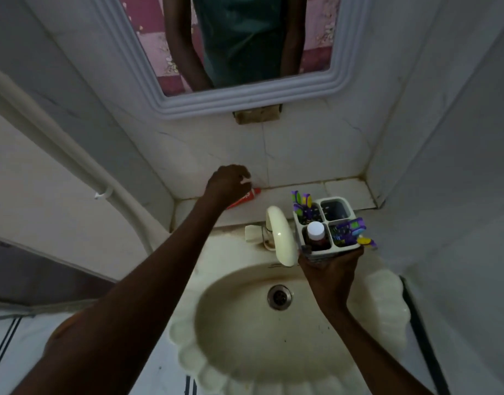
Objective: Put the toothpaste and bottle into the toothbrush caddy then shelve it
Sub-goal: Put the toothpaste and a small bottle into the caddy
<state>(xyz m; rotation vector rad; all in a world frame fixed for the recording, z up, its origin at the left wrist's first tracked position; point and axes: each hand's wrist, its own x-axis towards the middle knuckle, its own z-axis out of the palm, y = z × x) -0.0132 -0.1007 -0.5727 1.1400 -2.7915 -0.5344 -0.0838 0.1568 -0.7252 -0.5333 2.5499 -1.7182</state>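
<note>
Toothpaste (249, 195): a red tube lying flat on the tiled shelf (345, 189) at the middle of the frame, against the back wall; only its right end and a strip of its lower edge show, the rest is under the hand.
Left hand (226, 182): curled over the tube, fingers bent down onto it; whether the grip has already closed on it cannot be told, since the hand hides the contact.
How the tube will likely handle: light and soft, denting under pressure; a grip across its middle, or near the stiffer shoulder by the cap, should carry it without squeezing paste out. Which end holds the cap is not visible.
Caddy (326, 223): white, with 4 compartments, right of center above the sink (273, 323), just right of the tap (280, 238).
Right hand (329, 266): wrapped around the caddy's lower near side, holding it up from beneath.
Bottle (316, 233): dark with a white cap, standing upright in the near-left compartment.
Toothbrushes (302, 202): purple and green, in the far-left and near-right compartments.
Far-right compartment: looks empty, and seems the natural slot for the tube.
Caddy handling: rigid plastic, light, but top-heavy with brushes leaning out; best kept level.
</note>
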